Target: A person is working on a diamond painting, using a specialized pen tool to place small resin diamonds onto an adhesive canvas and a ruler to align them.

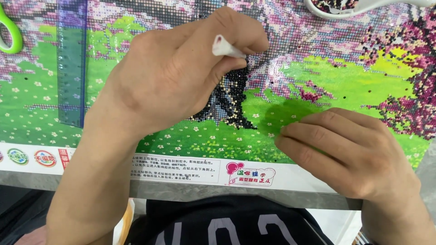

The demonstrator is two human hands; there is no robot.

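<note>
The left hand was curled in a tight pinch around a white pen-like applicator, thumb and forefinger closed on its barrel, with the blunt upper end poking out between the fingers. Its tip pointed down and to the right onto the diamond-painting canvas, meeting it at the top of a patch of black beads that made up a dark tree trunk; a few pale beads lay mixed in along the trunk's left and lower edges. The heel of that hand lay over the green meadow part of the picture.

The right hand held nothing. It lay flat on the canvas near its lower right, fingers loosely bent and pointing left, pressing on the glossy green area just above the white printed border.

Further out, a translucent blue ruler stood upright on the left part of the canvas. A bright green loop handle, perhaps of scissors, showed at the far left edge. At the top right, a white tray held dark and pinkish beads. Finished pink and magenta blossom sections filled the right side. The canvas sat on a grey table edge, and below that was the person's dark shirt.
</note>
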